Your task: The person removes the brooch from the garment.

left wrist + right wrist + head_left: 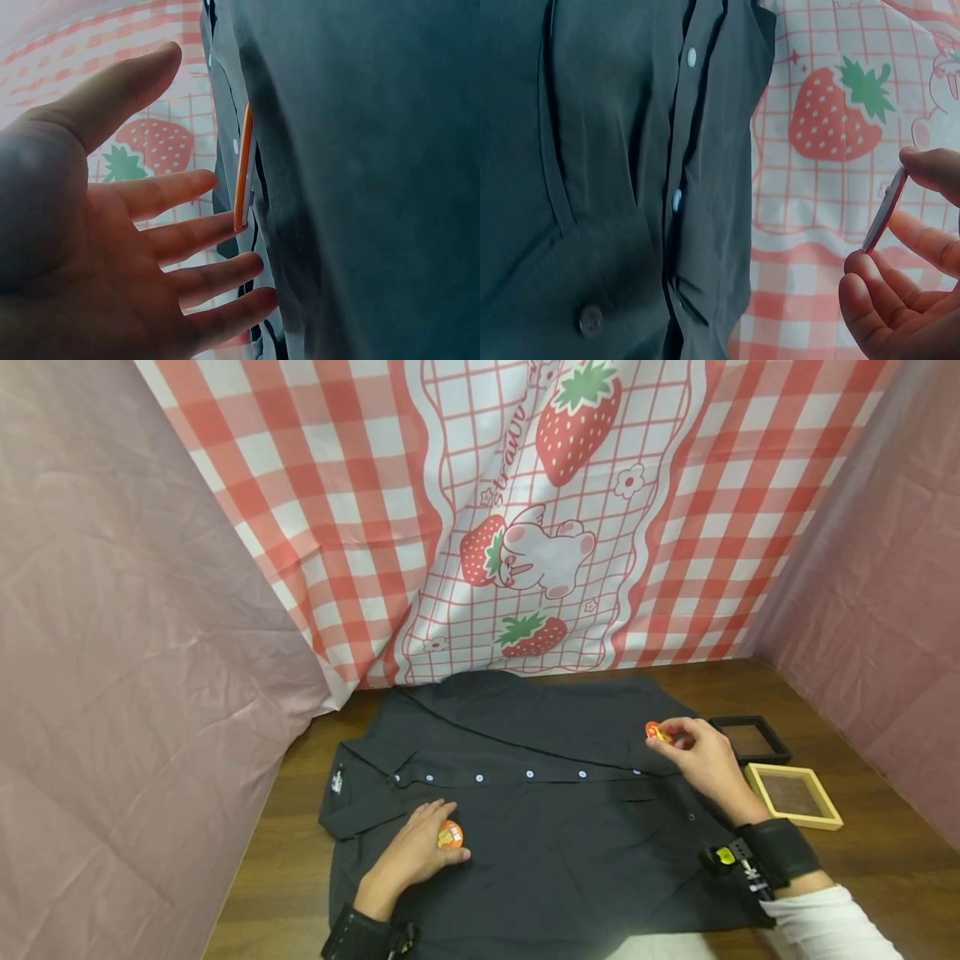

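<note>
A dark button-up shirt lies spread out with its collar to the left and a row of pale buttons across it. On its chest area sits a round orange pin badge with a yellow figure. My left hand is beside this badge, thumb and fingers spread; in the left wrist view the badge is edge-on near the fingertips. Over the shirt's right part, my right hand pinches a second round orange-red badge at its rim. The right wrist view shows that badge edge-on, lifted off the cloth.
A black square frame and a light wooden square frame lie right of the shirt on the brown wooden table. Behind stands a red-and-white checked cloth with strawberries. Pinkish drapes hang at the sides.
</note>
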The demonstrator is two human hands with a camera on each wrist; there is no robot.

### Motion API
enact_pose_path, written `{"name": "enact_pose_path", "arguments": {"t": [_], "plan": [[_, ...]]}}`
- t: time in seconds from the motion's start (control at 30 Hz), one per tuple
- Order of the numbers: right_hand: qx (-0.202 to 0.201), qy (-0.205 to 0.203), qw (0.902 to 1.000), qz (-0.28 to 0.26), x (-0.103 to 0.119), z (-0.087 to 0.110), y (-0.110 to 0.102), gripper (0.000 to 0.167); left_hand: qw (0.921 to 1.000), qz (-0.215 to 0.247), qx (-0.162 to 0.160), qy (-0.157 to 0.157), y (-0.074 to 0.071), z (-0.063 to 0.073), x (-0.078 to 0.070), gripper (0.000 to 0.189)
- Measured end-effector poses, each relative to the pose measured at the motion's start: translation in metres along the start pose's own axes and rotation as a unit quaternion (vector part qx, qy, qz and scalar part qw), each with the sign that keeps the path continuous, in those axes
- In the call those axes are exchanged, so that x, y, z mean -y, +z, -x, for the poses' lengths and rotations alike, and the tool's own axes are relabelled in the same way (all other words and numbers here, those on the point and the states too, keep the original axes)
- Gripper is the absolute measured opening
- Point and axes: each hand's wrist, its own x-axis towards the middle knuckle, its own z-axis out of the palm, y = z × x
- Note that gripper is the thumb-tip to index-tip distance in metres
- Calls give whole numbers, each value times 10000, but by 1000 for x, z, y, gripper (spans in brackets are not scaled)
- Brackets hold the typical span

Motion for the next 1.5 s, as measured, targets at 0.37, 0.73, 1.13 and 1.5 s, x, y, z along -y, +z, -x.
{"name": "enact_pose_path", "arguments": {"t": [0.37, 0.73, 1.13, 1.5], "plan": [[12, -31, 9995, 327, -13, -6, -13, 38, 9998, 23, 11, -190, -4, 1, -1, 72], [40, 57, 9987, 500, -23, -9, -25, 39, 9999, -21, -133, 8, -1, 1, 1, 70], [15, 335, 9979, 562, -38, -23, -43, 42, 9998, -23, -191, 96, -2, 1, 1, 67], [108, 582, 9961, 653, -57, -30, -46, 42, 9998, -16, -206, 14, -2, 0, 2, 67]]}}
